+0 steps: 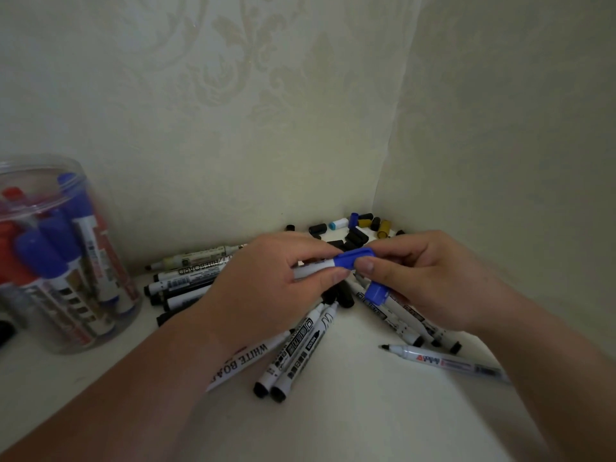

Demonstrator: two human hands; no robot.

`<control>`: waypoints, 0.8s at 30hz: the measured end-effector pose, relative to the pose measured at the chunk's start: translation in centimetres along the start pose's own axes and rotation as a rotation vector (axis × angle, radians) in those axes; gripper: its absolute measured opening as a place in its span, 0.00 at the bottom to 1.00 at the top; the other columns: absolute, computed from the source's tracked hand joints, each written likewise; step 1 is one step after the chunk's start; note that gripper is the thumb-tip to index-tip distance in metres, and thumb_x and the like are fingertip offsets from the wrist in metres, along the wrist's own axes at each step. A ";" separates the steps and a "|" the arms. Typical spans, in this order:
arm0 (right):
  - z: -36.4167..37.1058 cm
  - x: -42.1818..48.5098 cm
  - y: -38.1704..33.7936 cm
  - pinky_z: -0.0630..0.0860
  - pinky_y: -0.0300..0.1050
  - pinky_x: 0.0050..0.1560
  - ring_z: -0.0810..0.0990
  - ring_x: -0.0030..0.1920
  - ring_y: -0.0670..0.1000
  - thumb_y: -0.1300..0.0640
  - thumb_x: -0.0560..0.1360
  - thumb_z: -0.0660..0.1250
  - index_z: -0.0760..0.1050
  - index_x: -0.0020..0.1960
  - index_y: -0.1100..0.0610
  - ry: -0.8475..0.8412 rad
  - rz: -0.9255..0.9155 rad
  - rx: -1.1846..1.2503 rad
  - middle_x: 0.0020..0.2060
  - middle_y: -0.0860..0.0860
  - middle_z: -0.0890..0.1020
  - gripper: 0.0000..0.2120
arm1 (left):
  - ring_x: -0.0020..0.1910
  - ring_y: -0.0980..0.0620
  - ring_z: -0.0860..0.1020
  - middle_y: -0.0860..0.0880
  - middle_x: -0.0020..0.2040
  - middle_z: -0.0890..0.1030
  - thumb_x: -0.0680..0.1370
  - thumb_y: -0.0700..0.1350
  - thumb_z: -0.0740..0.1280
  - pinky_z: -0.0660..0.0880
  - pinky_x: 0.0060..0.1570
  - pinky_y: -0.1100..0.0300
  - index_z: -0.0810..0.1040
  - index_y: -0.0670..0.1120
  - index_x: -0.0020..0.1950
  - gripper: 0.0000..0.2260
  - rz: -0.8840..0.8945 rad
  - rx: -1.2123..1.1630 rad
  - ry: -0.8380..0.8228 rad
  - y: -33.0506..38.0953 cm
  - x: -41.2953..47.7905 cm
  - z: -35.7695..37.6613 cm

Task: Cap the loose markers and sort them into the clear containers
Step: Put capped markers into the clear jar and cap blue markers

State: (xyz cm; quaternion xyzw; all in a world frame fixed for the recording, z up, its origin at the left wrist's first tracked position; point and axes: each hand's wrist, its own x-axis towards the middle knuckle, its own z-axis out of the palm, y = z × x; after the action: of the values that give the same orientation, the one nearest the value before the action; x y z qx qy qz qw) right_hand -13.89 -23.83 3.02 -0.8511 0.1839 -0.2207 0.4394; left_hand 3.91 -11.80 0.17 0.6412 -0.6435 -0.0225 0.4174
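Note:
My left hand (266,288) grips the white barrel of a marker (311,270) above the pile. My right hand (423,278) pinches the blue cap (353,258) that sits on that marker's end; thumb and fingers wrap it. A second blue-capped marker (376,293) lies just below, partly under my right hand. Several loose white markers (293,355) with black ends lie on the white table (333,425). At the left stands a clear round container (50,255) holding several blue- and red-capped markers.
Several loose caps (360,228), black, blue and yellowish, lie in the back corner where two papered walls meet. A thin silver pen (443,361) lies uncapped at the right. A dark object (5,331) shows at the far left edge.

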 end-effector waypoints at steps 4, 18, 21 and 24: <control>0.0 0.1 -0.1 0.62 0.28 0.25 0.64 0.22 0.41 0.57 0.78 0.67 0.85 0.54 0.55 0.016 0.001 0.034 0.21 0.43 0.72 0.09 | 0.35 0.59 0.77 0.60 0.37 0.80 0.80 0.50 0.69 0.68 0.33 0.70 0.84 0.57 0.56 0.07 -0.012 -0.034 -0.036 0.4 0.1 -0.1; -4.2 -0.9 2.0 0.70 0.37 0.28 0.73 0.25 0.45 0.52 0.76 0.71 0.84 0.44 0.50 0.034 0.238 -0.229 0.27 0.49 0.80 0.04 | 0.32 0.49 0.79 0.43 0.37 0.83 0.78 0.49 0.70 0.75 0.34 0.60 0.83 0.47 0.44 0.07 -0.440 -0.386 0.099 1.3 0.5 -2.8; -4.1 -1.0 1.7 0.69 0.35 0.26 0.71 0.23 0.44 0.51 0.76 0.71 0.84 0.44 0.49 -0.038 0.285 -0.278 0.25 0.47 0.77 0.04 | 0.33 0.52 0.77 0.47 0.37 0.83 0.73 0.57 0.73 0.73 0.35 0.59 0.85 0.52 0.42 0.10 -0.477 -0.268 -0.126 2.2 -0.2 -2.2; -4.7 -0.8 2.2 0.73 0.40 0.29 0.76 0.27 0.46 0.49 0.76 0.71 0.84 0.43 0.49 0.061 0.290 -0.356 0.31 0.48 0.82 0.06 | 0.31 0.60 0.79 0.53 0.35 0.83 0.70 0.62 0.74 0.75 0.33 0.65 0.84 0.52 0.42 0.14 -0.515 -0.146 -0.384 4.1 -0.9 -0.1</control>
State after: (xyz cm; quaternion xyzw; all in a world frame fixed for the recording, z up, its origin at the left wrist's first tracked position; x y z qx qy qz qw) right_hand -17.39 -27.73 3.48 -0.8728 0.3534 -0.1453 0.3036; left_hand 0.48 -10.24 2.10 0.7354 -0.5237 -0.2938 0.3139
